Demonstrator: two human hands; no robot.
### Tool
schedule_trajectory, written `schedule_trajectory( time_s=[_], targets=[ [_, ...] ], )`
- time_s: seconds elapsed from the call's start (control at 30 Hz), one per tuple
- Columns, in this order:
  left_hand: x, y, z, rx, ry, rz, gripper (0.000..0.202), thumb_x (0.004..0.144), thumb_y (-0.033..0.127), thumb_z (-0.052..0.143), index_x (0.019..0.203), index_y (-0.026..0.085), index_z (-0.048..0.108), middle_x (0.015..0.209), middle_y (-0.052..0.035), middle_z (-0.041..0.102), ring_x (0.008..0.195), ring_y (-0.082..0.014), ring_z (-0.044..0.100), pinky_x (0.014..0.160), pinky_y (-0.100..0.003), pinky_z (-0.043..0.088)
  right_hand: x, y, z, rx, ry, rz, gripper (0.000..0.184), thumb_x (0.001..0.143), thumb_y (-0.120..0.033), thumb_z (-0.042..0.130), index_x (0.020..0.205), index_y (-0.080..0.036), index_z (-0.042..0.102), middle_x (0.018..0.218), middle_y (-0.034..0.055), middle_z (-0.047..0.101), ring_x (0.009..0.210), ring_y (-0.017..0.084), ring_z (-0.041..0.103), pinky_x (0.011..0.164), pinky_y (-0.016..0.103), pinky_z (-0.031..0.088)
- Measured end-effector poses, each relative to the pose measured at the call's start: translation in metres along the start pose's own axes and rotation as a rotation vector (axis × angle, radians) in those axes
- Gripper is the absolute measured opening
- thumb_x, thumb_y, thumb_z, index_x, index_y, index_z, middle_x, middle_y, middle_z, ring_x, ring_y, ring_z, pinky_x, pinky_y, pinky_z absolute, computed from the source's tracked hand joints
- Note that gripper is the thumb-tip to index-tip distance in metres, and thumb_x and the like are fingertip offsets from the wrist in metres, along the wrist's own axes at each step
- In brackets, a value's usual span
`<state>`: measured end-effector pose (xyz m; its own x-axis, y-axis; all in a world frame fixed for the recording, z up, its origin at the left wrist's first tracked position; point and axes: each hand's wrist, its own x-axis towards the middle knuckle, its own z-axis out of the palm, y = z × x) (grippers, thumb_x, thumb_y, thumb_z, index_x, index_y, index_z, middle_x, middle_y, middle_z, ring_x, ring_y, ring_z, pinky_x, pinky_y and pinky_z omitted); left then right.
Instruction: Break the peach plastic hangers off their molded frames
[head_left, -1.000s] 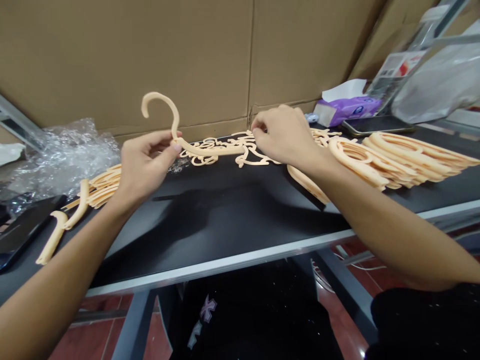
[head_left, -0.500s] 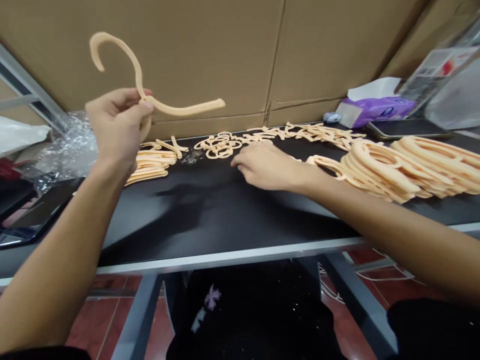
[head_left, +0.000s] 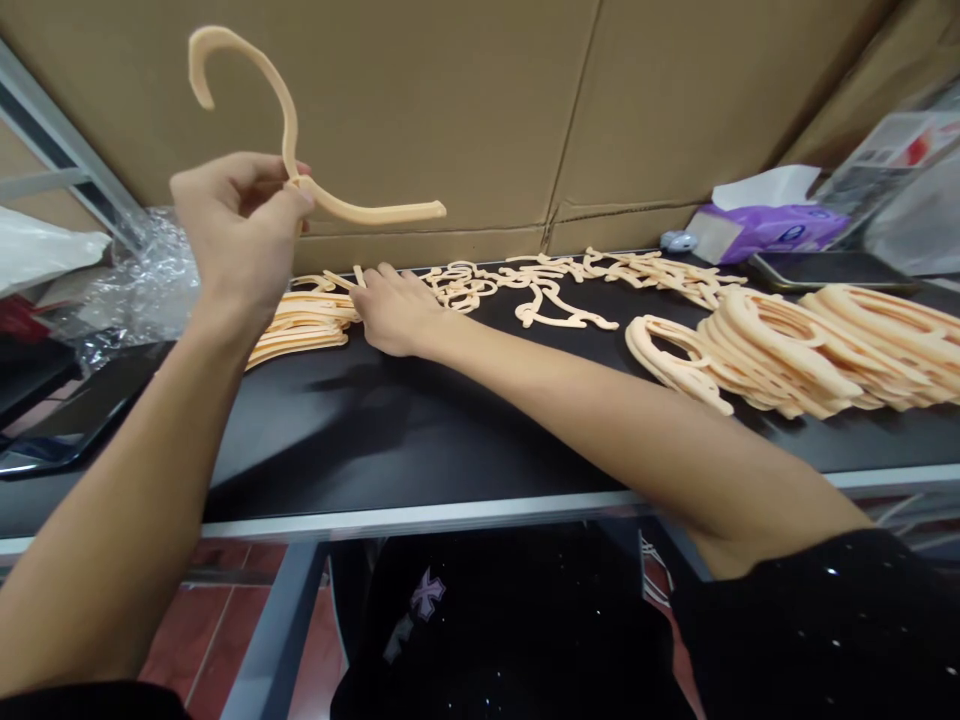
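Note:
My left hand (head_left: pixel 236 225) is raised above the black table (head_left: pixel 420 440), pinching a peach hanger piece (head_left: pixel 300 160) with a hook and one arm at its neck. My right hand (head_left: pixel 394 308) lies across the table to the left, palm down. Its fingers touch the stack of peach arm pieces (head_left: pixel 304 322) at the table's back left. Whether those fingers grip one I cannot see. A scatter of thin curly peach cut-outs (head_left: pixel 555 285) lies behind my right forearm. A large pile of peach ring-shaped parts (head_left: pixel 780 345) sits on the right.
A cardboard wall (head_left: pixel 465 110) backs the table. Crumpled clear plastic (head_left: pixel 131 290) and a dark tray (head_left: pixel 67 425) lie at the left. A purple tissue pack (head_left: pixel 769 225), a phone (head_left: pixel 825 268) and a clear bag (head_left: pixel 911 205) sit at the back right. The table's metal edge (head_left: pixel 450 515) runs along the front.
My left hand lifted the hooked piece up and to the left, off the table. My right hand left the curly cut-outs and slid left to the stack of arm pieces.

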<state>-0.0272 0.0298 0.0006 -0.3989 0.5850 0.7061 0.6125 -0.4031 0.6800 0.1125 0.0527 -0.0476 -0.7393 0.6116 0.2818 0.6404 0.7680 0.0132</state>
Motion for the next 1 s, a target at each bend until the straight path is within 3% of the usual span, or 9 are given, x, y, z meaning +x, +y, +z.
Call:
schedule_trajectory(
  time_s=[0.17,0.27,0.4,0.57,0.7,0.87,1.0],
  targets=[
    [-0.003,0.000,-0.002,0.020,-0.013,0.020,0.022,0.082,0.008,0.076,0.103,0.013,0.083,0.078,0.0074,0.072,0.075,-0.0080,0.058,0.076,-0.023,0.053,0.002,0.004,0.006,0.077,-0.005,0.016,0.043,0.102,-0.029,0.041,0.130,-0.021,0.072,0.150,0.0111,0.066,0.135,0.029,0.054,0.115,0.045,0.046],
    [-0.004,0.000,-0.001,0.032,-0.032,0.017,0.019,0.084,0.012,0.077,0.102,0.014,0.083,0.079,0.0083,0.073,0.075,-0.0073,0.060,0.073,-0.022,0.053,-0.007,0.013,0.002,0.024,-0.033,0.002,0.044,0.102,-0.026,0.042,0.132,-0.018,0.073,0.152,0.0135,0.064,0.137,0.032,0.053,0.116,0.049,0.045],
    [-0.008,-0.003,0.003,0.001,-0.056,0.069,0.017,0.081,0.019,0.081,0.097,0.015,0.083,0.079,0.0065,0.075,0.073,-0.0090,0.063,0.071,-0.023,0.055,-0.026,0.043,-0.009,-0.063,-0.079,0.100,0.046,0.098,-0.013,0.048,0.135,-0.007,0.073,0.146,0.0230,0.067,0.142,0.041,0.054,0.117,0.056,0.043],
    [-0.018,0.001,0.006,-0.060,-0.149,0.087,0.017,0.076,0.026,0.087,0.092,0.018,0.085,0.077,0.0023,0.075,0.071,-0.0137,0.063,0.074,-0.032,0.058,-0.051,0.085,-0.026,-0.088,-0.062,0.251,0.041,0.096,-0.007,0.051,0.127,-0.006,0.078,0.135,0.0253,0.073,0.138,0.042,0.061,0.115,0.058,0.047],
    [-0.025,0.005,0.008,-0.071,-0.203,0.089,0.018,0.077,0.027,0.083,0.093,0.019,0.086,0.081,0.0024,0.079,0.074,-0.0153,0.066,0.078,-0.035,0.059,-0.064,0.117,-0.035,-0.037,0.024,0.341,0.038,0.091,-0.005,0.055,0.116,-0.012,0.083,0.119,0.0181,0.080,0.120,0.035,0.073,0.107,0.053,0.055],
    [-0.030,0.005,0.010,-0.094,-0.247,0.067,0.022,0.074,0.030,0.082,0.093,0.019,0.087,0.081,0.0011,0.080,0.073,-0.0159,0.067,0.077,-0.036,0.059,-0.079,0.156,-0.044,-0.025,0.141,0.345,0.029,0.088,-0.013,0.061,0.104,-0.015,0.086,0.103,0.0146,0.081,0.109,0.033,0.075,0.103,0.054,0.057],
    [-0.036,0.010,0.013,-0.078,-0.352,0.066,0.024,0.073,0.033,0.082,0.091,0.019,0.086,0.081,-0.0018,0.081,0.072,-0.0189,0.069,0.078,-0.038,0.060,-0.095,0.159,-0.058,0.052,0.208,0.363,0.030,0.092,-0.020,0.059,0.105,-0.023,0.087,0.108,0.0122,0.082,0.109,0.034,0.073,0.105,0.054,0.055]
  ],
)
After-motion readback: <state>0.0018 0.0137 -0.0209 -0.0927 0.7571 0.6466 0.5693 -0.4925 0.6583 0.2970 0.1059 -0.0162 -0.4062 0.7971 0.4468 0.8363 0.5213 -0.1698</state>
